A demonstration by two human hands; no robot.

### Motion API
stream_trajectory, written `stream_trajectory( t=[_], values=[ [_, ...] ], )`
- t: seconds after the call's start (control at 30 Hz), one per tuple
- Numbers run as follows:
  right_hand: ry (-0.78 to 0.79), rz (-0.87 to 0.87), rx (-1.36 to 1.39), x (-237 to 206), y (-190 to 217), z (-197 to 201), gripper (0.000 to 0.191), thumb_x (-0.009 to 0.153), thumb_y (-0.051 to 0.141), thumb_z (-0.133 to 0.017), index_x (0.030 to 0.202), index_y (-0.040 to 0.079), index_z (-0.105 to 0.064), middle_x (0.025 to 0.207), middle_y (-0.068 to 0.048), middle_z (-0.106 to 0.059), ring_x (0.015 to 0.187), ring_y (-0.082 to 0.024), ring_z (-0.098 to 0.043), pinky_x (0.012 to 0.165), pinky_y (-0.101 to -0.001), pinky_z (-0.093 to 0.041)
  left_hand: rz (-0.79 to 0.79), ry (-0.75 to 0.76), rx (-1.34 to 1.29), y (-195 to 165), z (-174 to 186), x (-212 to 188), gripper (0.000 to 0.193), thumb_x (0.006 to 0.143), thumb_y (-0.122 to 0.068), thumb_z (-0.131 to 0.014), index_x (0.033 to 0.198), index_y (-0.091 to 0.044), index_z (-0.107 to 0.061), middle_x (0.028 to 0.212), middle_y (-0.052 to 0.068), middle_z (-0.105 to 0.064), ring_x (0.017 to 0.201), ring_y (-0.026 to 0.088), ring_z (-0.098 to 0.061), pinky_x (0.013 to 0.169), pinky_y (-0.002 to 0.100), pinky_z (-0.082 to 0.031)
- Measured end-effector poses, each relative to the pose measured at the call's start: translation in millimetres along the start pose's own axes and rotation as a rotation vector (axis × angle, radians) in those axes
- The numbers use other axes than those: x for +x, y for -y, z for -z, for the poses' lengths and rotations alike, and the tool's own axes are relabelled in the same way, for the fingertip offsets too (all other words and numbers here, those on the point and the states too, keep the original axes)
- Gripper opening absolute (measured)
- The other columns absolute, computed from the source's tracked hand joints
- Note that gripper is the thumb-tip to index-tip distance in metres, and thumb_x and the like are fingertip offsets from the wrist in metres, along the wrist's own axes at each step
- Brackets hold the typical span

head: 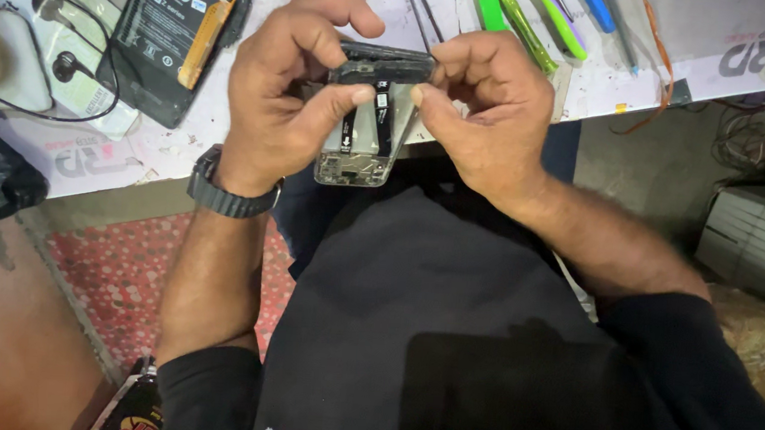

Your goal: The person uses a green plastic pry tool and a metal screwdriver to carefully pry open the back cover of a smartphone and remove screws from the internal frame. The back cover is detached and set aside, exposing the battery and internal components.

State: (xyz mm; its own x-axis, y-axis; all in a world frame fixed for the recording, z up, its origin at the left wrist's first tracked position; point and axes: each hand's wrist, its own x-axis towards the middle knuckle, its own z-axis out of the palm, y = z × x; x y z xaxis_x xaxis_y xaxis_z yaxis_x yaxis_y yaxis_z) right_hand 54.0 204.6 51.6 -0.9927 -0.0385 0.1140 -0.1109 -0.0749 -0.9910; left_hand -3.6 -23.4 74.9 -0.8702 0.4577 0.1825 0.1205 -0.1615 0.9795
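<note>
Metal and glass of an opened phone (367, 123), held mid-frame just off the near edge of the table (178, 149), above the lap. Back cover already off: bare inner frame, black flex strips down the middle, an empty silvery bay where a battery would sit. Judged from that: opening finished, inside work under way, closing up yet to come. Hard to tell whether any part is coming out or going in.

Left hand (288, 89) curled round the phone's left edge and top, thumb pressed flat onto the inner face near the flex strips, remaining fingers hooked over the upper end. Black watch (225, 193) on that wrist. Right hand (491, 105) gripping the right edge, thumb tip pushed in against the right side of the bay, index finger bent over the top corner. Both thumbs almost meeting over the phone's middle; phone pinched between the two hands, tilted with its lower end toward the body. Nothing else held in either hand.

On the table, upper left of the frame: a second opened phone with a black battery (174, 30) lying face up, well apart from the hands, with a black cable (57, 67) looping beside it. Upper right of centre: green pry tools (508, 11) and thin metal picks (421, 9), just behind the right hand, untouched. Red patterned mat (114, 276) on the floor, lower left.
</note>
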Motion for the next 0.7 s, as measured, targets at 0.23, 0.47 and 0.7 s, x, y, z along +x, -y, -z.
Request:
stream_trajectory(
  t=[0.23, 0.47, 0.7],
  values=[
    [0.128, 0.295, -0.588, 36, 56, 35, 0.021, 0.103, -0.008, -0.076, 0.118, -0.002, -0.063, 0.106, -0.013, -0.069, 0.093, -0.016, -0.070, 0.072, -0.0254, -0.056, 0.030, -0.135, -0.101, 2, -2, 7, 0.032, 0.101, 0.006, -0.075, 0.116, -0.004, -0.049, 0.129, 0.018, -0.064, 0.101, 0.009, -0.065, 0.091, 0.022, -0.057],
    [0.085, 0.348, -1.023, 51, 82, 84, 0.013, 0.102, -0.010, -0.075, 0.112, -0.004, -0.069, 0.088, -0.017, -0.066, 0.074, -0.025, -0.067, 0.065, -0.0353, -0.048, 0.032, -0.179, -0.142, 0, -2, 10, 0.034, 0.104, 0.008, -0.078, 0.116, -0.004, -0.049, 0.130, 0.018, -0.066, 0.094, 0.008, -0.061, 0.088, 0.021, -0.056],
    [0.143, 0.468, -1.104, 45, 77, 82, 0.018, 0.098, -0.008, -0.068, 0.114, 0.000, -0.067, 0.100, -0.015, -0.067, 0.088, -0.029, -0.068, 0.076, -0.0371, -0.052, 0.051, -0.193, -0.101, -2, -4, 6, 0.034, 0.102, 0.005, -0.076, 0.117, -0.007, -0.047, 0.125, 0.014, -0.064, 0.100, 0.009, -0.063, 0.091, 0.022, -0.055]
  ],
)
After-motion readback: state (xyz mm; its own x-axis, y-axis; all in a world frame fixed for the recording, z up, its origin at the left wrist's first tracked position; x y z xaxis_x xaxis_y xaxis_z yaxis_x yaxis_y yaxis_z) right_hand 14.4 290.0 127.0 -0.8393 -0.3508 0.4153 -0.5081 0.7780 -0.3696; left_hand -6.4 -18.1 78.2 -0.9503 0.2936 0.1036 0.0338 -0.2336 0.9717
